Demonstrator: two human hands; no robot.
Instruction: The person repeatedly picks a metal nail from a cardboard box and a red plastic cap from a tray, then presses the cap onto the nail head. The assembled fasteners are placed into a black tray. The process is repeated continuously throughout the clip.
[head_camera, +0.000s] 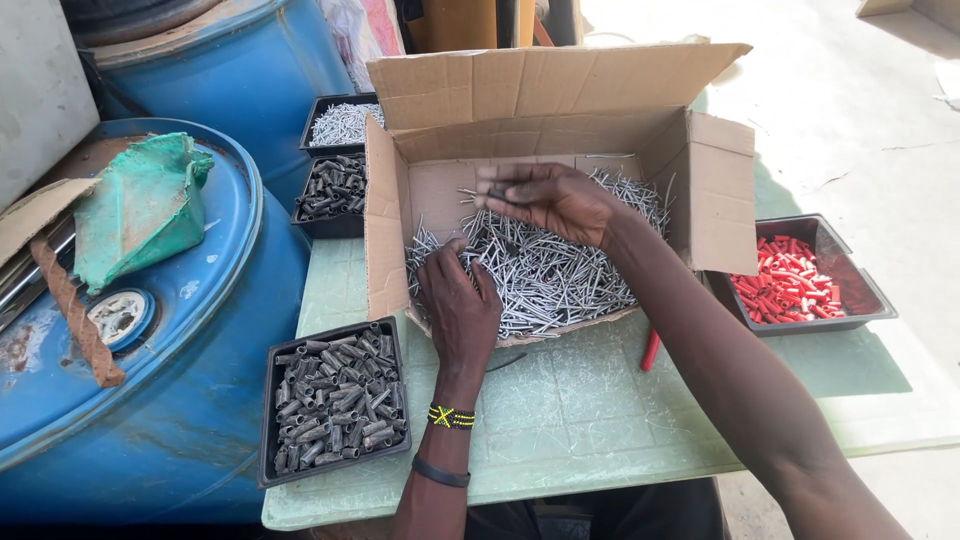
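An open cardboard box (385, 225) sits on a pale green table (590, 400) and holds a heap of thin silver metal pins (550, 275). My left hand (458, 300) reaches into the box's near left corner, fingers curled down among the pins. My right hand (550, 198) hovers over the heap further back, fingertips pinched on a small dark piece. Whether the left hand grips any pins I cannot tell. Two bracelets circle my left wrist.
A black tray of dark grey sleeves (335, 400) sits at the near left. Two more black trays (335, 185) stand behind it. At the right, a tray of red plastic plugs (795, 275); one red plug (650, 350) lies loose. Blue drums (200, 330) crowd the left.
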